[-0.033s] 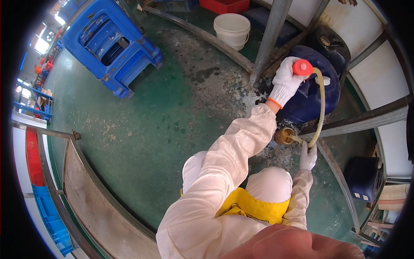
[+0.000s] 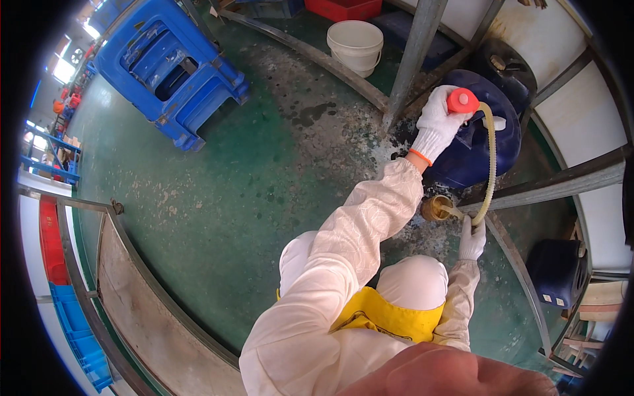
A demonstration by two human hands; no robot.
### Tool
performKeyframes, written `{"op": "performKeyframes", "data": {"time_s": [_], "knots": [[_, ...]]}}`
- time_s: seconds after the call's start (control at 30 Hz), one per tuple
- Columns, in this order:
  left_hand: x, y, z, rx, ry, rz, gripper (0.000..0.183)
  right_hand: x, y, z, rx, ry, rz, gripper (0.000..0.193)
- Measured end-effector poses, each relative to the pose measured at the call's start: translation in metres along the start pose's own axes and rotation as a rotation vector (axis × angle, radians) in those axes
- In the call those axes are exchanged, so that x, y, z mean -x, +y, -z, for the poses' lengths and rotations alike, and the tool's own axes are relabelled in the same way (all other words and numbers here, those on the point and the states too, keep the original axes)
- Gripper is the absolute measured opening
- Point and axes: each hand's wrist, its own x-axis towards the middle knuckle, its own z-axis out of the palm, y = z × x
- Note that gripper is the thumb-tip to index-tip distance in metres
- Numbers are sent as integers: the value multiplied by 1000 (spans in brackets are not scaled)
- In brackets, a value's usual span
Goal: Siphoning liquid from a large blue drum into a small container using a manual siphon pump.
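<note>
My left hand [image 2: 437,119], in a white knit glove, grips the red bulb of a hand siphon pump [image 2: 463,101] above a dark blue plastic drum [image 2: 487,157]. A ribbed, yellowish hose [image 2: 493,158] curves down from the pump. Lower down, my gloved right hand [image 2: 471,240] is closed around the hose near its end. That end points into a small amber-brown container [image 2: 434,209] standing on the floor beside the drum. The left fingertips are partly hidden behind the bulb, and the container's contents are hard to make out.
Metal frame posts [image 2: 415,59] and a rail [image 2: 555,185] stand close around the drum. Behind it is a black drum [image 2: 505,69]; a dark jug [image 2: 556,272] stands at right. A white bucket [image 2: 356,49] is farther back, blue stools [image 2: 175,72] at upper left.
</note>
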Motion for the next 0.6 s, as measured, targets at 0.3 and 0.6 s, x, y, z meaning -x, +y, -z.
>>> {"op": "performKeyframes", "data": {"time_s": [0.3,0.6], "knots": [[3,13,3,-6,-26,46,61,3,-6,1,-58,-12,45,23],[2,14,7,-114,-24,-9,66,3,-6,1,-88,-37,28,22]]}}
